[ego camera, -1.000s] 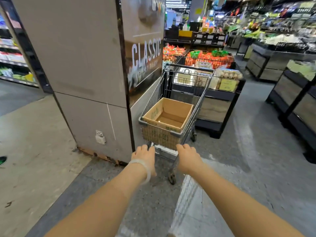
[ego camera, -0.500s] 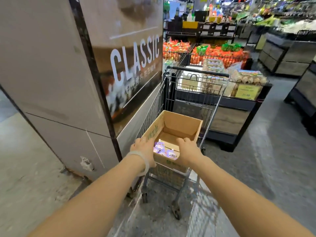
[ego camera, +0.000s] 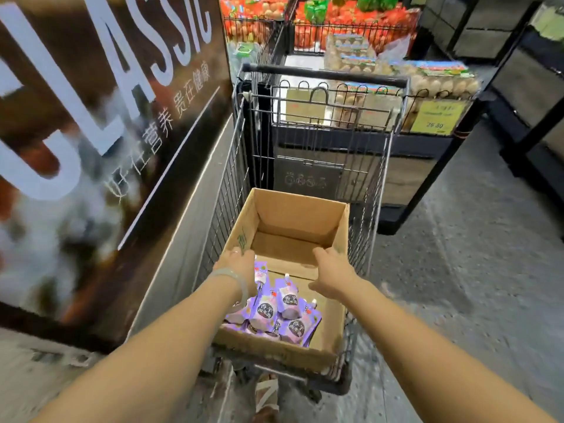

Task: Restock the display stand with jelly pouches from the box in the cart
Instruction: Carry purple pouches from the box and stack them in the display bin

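Note:
An open cardboard box (ego camera: 342, 227) sits in a wire shopping cart (ego camera: 227, 190) right in front of me. Several purple jelly pouches (ego camera: 280, 309) with spouts lie heaped in the near half of the box; the far half is bare cardboard. My left hand (ego camera: 236, 264), with a pale bangle on the wrist, reaches in along the box's left wall, just above the pouches. My right hand (ego camera: 331, 271) hovers over the middle of the box, fingers stretched forward and holding nothing. No jelly display stand can be made out.
A pillar with a dark "CLASSIC" poster (ego camera: 106, 117) stands tight against the cart's left side. Beyond the cart is an egg display (ego camera: 427, 83) with a yellow price tag (ego camera: 439, 117) and orange produce bins (ego camera: 335, 22). Dark stands (ego camera: 534, 87) line the right. A sandalled foot (ego camera: 267, 395) is below the cart.
I have stepped up close to the cart. Both hands left the box's near edge and moved forward over its inside. The pouches have come into full view.

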Available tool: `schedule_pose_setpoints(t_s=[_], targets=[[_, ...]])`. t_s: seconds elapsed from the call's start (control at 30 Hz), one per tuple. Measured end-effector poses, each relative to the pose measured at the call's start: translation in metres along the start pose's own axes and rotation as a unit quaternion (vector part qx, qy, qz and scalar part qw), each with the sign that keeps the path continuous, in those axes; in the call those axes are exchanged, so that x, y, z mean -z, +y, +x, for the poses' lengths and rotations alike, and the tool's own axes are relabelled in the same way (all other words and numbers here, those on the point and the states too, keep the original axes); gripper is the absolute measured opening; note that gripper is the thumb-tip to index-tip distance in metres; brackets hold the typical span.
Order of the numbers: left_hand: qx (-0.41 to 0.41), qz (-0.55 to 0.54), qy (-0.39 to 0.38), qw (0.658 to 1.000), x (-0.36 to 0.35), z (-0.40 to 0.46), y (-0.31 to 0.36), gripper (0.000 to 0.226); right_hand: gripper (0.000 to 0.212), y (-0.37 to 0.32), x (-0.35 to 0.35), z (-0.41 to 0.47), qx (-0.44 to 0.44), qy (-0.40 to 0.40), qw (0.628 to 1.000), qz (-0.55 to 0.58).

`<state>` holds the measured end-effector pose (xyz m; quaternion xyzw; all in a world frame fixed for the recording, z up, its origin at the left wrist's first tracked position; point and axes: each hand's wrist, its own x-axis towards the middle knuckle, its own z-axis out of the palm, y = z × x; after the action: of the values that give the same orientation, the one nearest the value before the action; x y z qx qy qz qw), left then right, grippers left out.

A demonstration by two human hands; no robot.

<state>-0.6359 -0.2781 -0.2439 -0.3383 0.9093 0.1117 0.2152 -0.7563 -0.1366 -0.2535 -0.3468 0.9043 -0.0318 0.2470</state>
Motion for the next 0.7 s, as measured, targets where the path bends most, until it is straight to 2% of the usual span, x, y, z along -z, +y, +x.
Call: schedule_pose_setpoints(t_s=[0.23, 0.4, 0.53, 0.57, 0.67, 0.7], targets=[[-0.009, -0.003, -0.119, 0.993, -0.038, 0.112, -0.017, 0.060, 0.051, -0.006, -0.049, 0.100, -0.052, -0.069, 0.996, 0.033], [-0.003, 0.009, -0.210, 0.978, -0.101, 0.152, -0.019, 0.061, 0.049, 0.004, -0.111, 0.136, -0.082, -0.182, 0.975, 0.098], [0.023, -0.042, -0.272, 0.961, -0.141, 0.170, -0.015, 0.050, 0.043, 0.010, -0.157, 0.160, -0.119, -0.184, 0.966, 0.135], [0.032, -0.055, -0.283, 0.957, -0.150, 0.173, -0.013, 0.051, 0.039, 0.011, -0.166, 0.165, -0.132, -0.193, 0.961, 0.148], [0.059, -0.084, -0.296, 0.950, -0.172, 0.181, -0.007, 0.052, 0.002, 0.014, -0.188, 0.181, -0.187, -0.179, 0.939, 0.225], [0.073, -0.092, -0.288, 0.950, -0.179, 0.183, -0.005, 0.053, 0.004, 0.015, -0.196, 0.186, -0.211, -0.169, 0.929, 0.253]])
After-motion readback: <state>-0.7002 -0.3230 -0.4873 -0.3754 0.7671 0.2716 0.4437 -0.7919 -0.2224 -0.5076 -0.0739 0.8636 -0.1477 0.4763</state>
